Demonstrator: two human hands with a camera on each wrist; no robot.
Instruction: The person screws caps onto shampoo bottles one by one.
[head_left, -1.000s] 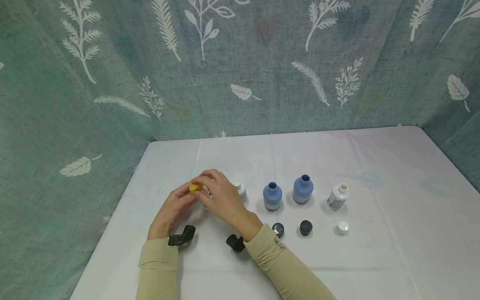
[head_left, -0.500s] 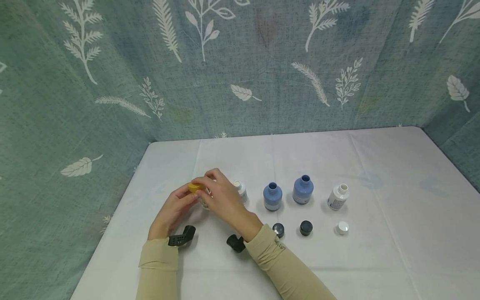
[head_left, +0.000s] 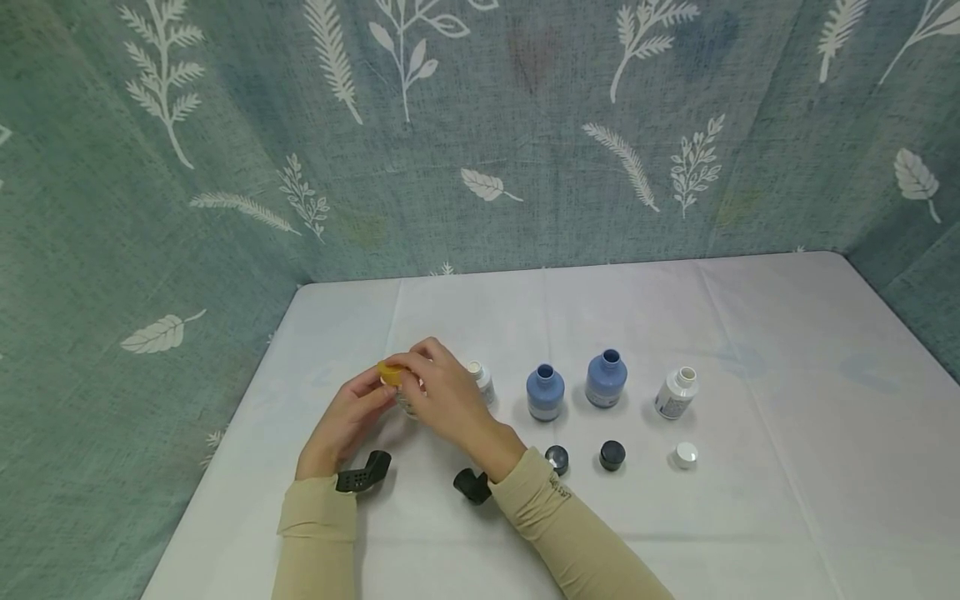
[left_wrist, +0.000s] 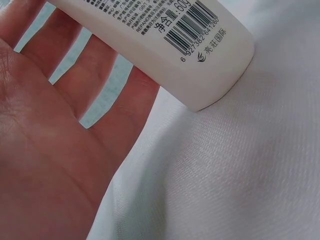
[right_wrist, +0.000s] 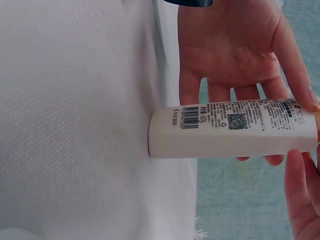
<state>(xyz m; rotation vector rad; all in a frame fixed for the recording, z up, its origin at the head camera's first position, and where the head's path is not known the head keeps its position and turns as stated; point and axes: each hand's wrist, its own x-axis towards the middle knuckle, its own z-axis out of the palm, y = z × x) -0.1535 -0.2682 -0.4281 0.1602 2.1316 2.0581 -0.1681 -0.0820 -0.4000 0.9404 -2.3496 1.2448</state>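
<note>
A white bottle [right_wrist: 200, 140] with a printed label and barcode stands upright on the white table, as the right wrist view shows. My left hand [head_left: 341, 423] holds it, fingers curled behind its body and thumb near its top. A yellow cap [head_left: 390, 373] tops the bottle, and my right hand [head_left: 453, 402] pinches it between thumb and fingers. In the left wrist view, the bottle's base meets the cloth beside my left fingers [left_wrist: 82, 70]. Most of the bottle is hidden behind my hands in the head view.
Right of my hands stand uncapped bottles: a white one [head_left: 482, 385] partly hidden by my right hand, two blue ones [head_left: 545, 393] [head_left: 606, 380] and another white one [head_left: 677, 394]. Nearer lie two black caps [head_left: 557, 459] [head_left: 612, 455] and a white cap [head_left: 685, 455]. Patterned curtain [head_left: 480, 142] borders the table.
The yellow cap has turned and shifted slightly under my right fingers, and my right thumb has moved against its side. My left hand and the other bottles have stayed in place.
</note>
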